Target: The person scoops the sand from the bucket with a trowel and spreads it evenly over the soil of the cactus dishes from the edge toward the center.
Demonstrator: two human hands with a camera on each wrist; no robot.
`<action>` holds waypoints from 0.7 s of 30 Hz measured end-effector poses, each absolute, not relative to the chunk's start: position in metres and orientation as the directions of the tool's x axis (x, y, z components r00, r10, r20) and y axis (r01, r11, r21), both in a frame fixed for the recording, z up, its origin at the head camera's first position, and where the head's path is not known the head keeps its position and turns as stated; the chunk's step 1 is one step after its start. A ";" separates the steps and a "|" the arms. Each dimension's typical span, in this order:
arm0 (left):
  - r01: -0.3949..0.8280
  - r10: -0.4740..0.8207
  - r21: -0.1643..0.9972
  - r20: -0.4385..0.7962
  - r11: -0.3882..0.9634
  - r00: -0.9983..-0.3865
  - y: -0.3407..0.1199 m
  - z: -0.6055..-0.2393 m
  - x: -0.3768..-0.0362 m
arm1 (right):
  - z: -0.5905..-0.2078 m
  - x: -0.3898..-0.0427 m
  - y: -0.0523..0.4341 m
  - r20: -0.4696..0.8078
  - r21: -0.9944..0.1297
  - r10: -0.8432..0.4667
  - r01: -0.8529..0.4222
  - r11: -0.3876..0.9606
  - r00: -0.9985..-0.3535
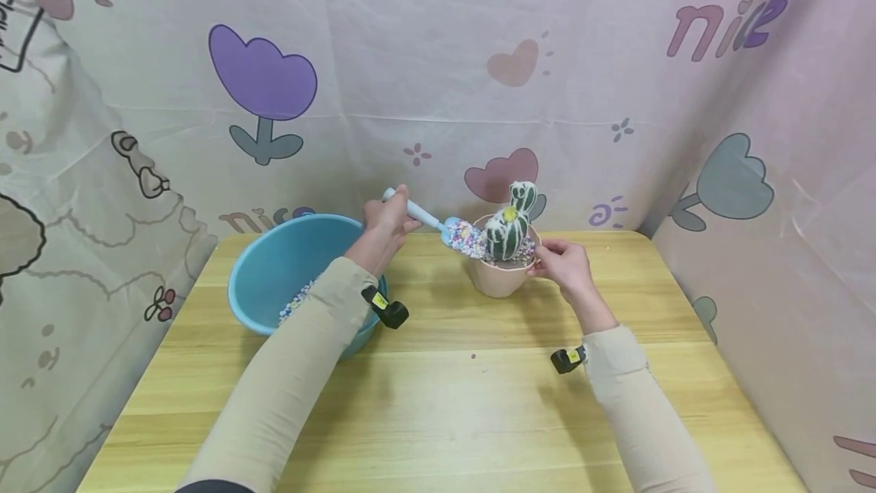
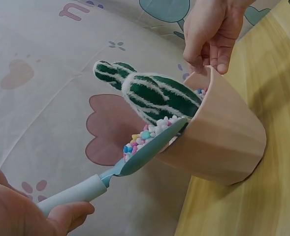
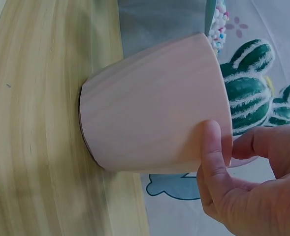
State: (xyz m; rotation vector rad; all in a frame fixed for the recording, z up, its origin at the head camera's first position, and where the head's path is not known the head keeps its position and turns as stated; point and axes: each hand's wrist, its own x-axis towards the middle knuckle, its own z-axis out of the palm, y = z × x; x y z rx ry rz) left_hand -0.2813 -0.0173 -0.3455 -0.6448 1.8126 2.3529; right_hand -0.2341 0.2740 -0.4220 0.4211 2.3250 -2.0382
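A pink pot [image 1: 501,278] [image 2: 223,142] [image 3: 154,103] stands on the wooden table [image 1: 438,394], holding a green-and-white cactus [image 1: 509,228] [image 2: 154,96] [image 3: 245,91] and coloured pebbles. My left hand [image 1: 385,221] [image 2: 21,209] grips the handle of a light-blue scoop [image 1: 438,225] [image 2: 135,157]. Its blade, loaded with pebbles, rests tipped over the pot's left rim. My right hand [image 1: 563,263] [image 2: 211,32] [image 3: 243,177] pinches the pot's right rim, thumb on the outside wall.
A blue basin [image 1: 294,276] with coloured pebbles in it sits at the table's left, under my left forearm. A patterned cloth backdrop [image 1: 438,82] closes in the back and both sides. Bare tabletop lies in front of the pot.
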 end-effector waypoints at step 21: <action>-0.339 -0.166 0.900 -0.392 -0.274 -0.905 -0.021 -0.344 -0.284 | -0.419 -0.231 0.262 -0.289 -0.956 0.169 0.294 0.002 -0.942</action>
